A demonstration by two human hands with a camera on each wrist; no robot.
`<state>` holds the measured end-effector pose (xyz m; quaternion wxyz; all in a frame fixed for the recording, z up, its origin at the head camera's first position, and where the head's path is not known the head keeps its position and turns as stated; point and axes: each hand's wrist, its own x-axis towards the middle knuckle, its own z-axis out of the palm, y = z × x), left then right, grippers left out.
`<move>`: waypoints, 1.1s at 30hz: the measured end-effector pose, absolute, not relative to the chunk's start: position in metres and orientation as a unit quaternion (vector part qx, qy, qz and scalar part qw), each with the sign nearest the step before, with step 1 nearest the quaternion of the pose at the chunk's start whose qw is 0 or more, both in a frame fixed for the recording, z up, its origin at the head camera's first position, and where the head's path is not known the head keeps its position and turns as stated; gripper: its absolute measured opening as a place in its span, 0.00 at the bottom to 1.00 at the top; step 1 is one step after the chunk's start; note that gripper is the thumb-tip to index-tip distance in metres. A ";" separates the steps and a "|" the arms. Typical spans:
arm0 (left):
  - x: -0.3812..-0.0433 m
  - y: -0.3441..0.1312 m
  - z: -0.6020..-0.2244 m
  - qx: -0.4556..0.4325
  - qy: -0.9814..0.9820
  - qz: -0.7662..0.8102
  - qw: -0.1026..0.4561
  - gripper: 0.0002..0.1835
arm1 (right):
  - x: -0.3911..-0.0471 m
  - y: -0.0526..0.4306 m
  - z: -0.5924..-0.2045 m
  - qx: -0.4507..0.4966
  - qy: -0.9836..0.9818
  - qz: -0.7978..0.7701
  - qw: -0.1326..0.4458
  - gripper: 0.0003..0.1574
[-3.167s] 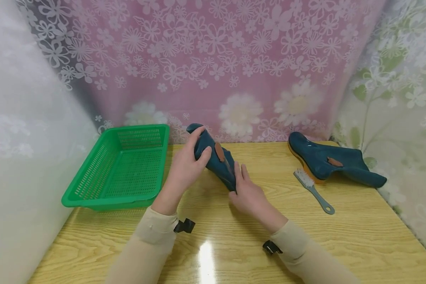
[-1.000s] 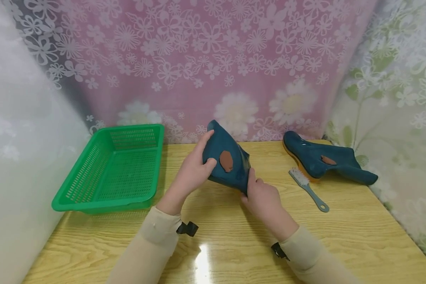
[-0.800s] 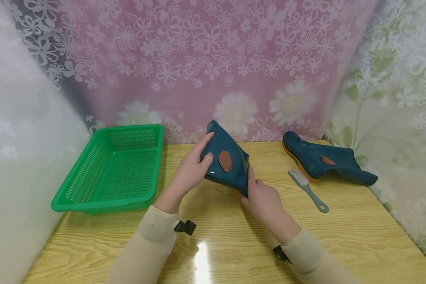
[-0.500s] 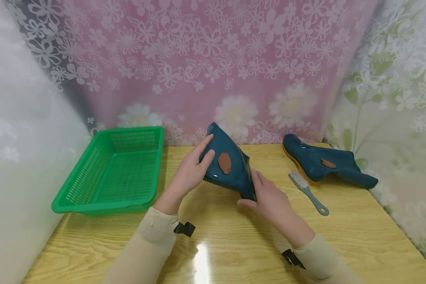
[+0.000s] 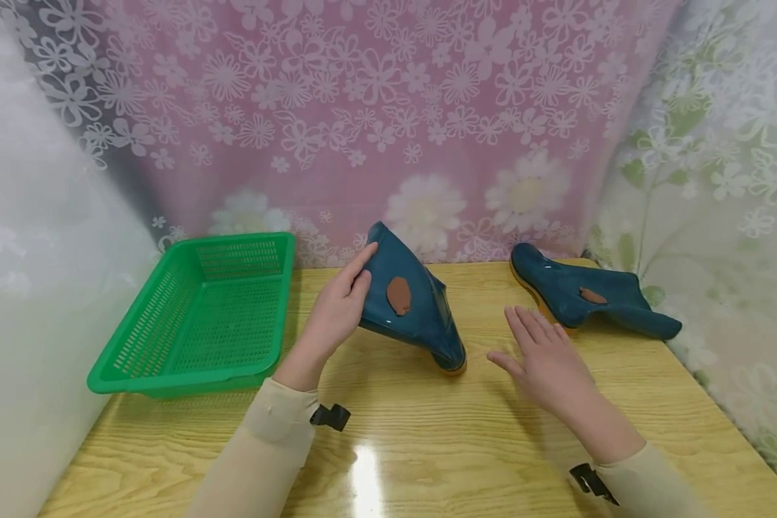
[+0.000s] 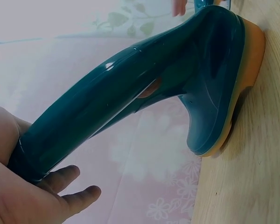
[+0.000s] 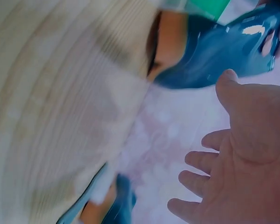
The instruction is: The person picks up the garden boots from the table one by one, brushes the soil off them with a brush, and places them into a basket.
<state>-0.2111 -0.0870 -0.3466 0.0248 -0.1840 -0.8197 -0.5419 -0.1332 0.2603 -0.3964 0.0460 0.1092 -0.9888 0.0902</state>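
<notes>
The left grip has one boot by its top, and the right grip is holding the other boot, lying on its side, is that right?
Not quite: the right grip holds nothing; the right wrist view shows it open and empty. The left grip does have one boot by its top, and the other boot does lie on its side.

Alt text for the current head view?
A left hand grips the top of a leaning teal boot; the right hand, fingers straight, hangs apart from it. A second boot lies on the wooden table at right; a green basket sits at left.
</notes>
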 end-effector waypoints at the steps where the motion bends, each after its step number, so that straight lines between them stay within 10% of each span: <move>1: -0.211 -0.087 -0.346 -0.185 -0.820 -0.541 0.024 0.28 | -0.132 0.267 -0.397 0.106 -0.989 0.092 0.044 0.59; 33: -0.205 -0.088 -0.344 -0.188 -0.832 -0.522 0.015 0.32 | -0.124 0.351 -0.421 0.046 -0.997 0.042 -0.034 0.49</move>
